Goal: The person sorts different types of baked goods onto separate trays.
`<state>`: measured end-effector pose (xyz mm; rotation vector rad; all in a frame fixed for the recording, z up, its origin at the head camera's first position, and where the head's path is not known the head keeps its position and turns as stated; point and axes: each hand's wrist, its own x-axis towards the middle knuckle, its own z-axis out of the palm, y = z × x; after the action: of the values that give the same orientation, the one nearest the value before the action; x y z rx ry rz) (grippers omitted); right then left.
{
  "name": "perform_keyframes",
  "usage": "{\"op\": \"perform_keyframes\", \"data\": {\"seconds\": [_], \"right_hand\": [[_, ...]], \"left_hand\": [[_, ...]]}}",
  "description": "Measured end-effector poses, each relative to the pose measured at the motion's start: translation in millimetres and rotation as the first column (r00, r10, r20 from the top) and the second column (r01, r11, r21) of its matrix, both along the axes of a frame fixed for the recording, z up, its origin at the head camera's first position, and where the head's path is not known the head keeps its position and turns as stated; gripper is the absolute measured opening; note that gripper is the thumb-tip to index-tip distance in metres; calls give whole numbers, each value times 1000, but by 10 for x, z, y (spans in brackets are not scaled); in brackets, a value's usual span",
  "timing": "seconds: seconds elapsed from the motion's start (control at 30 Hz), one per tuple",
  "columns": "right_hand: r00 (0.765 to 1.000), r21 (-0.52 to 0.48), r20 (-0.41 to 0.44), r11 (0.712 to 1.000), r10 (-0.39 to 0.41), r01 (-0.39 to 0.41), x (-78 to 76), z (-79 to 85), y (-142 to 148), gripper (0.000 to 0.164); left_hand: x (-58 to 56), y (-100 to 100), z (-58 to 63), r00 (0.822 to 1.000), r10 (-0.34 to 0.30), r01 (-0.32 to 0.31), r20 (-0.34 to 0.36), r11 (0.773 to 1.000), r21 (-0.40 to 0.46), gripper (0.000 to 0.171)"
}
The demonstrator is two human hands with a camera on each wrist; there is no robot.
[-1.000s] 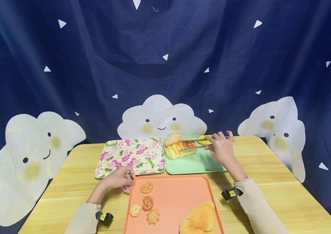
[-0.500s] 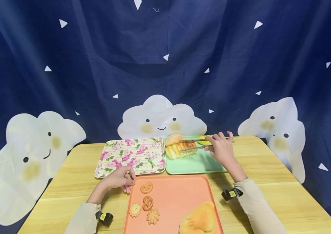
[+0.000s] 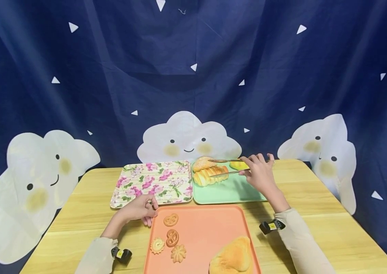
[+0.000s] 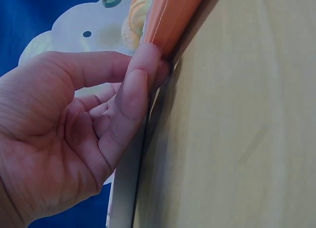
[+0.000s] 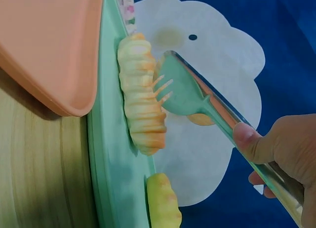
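Observation:
My right hand [image 3: 261,174] grips metal tongs [image 5: 217,109] over the green tray [image 3: 227,196]. In the head view their two arms stand apart, with the lower tip overlapping a ridged bread loaf [image 3: 204,177]. In the right wrist view a forked tip lies right beside that loaf. A seeded bun [image 3: 203,163] sits behind the loaf, and a yellow bread piece [image 3: 238,164] is near the hand. My left hand [image 3: 139,208] pinches the far left corner of the orange tray [image 3: 210,219] between thumb and fingers.
On the orange tray lie two pretzel cookies [image 3: 171,238], a round scalloped cookie [image 3: 157,246], a flower-shaped cookie [image 3: 178,254] and a big bread [image 3: 232,258]. A floral tray [image 3: 152,182] stands left of the green one. A blue curtain [image 3: 193,91] hangs behind the table [image 3: 316,220].
The tongs have spread wider, their upper arm rising away from the ridged loaf. My left hand stays at the orange tray's corner.

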<state>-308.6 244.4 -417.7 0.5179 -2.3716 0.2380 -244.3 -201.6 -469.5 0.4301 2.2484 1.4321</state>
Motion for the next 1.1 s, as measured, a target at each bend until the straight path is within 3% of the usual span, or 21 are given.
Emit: {"op": "perform_keyframes", "data": {"seconds": [0.33, 0.53, 0.73, 0.9, 1.1], "right_hand": [[991, -88, 101, 993, 91, -82, 46, 135, -18, 55], [950, -109, 217, 973, 222, -202, 44, 269, 14, 53], [845, -99, 379, 924, 377, -368, 57, 469, 21, 51], [747, -36, 468, 855, 472, -518, 83, 625, 10, 51], [585, 12, 622, 740, 521, -672, 154, 713, -10, 61]], "left_hand": [[8, 1, -15, 1000, -6, 6, 2, 1000, 12, 18], [11, 25, -49, 1000, -3, 3, 9, 1000, 12, 18], [6, 16, -38, 1000, -3, 3, 0, 1000, 3, 17], [9, 8, -17, 1000, -8, 8, -1, 1000, 7, 18], [4, 3, 2, 1000, -3, 3, 5, 1000, 9, 18]]}}
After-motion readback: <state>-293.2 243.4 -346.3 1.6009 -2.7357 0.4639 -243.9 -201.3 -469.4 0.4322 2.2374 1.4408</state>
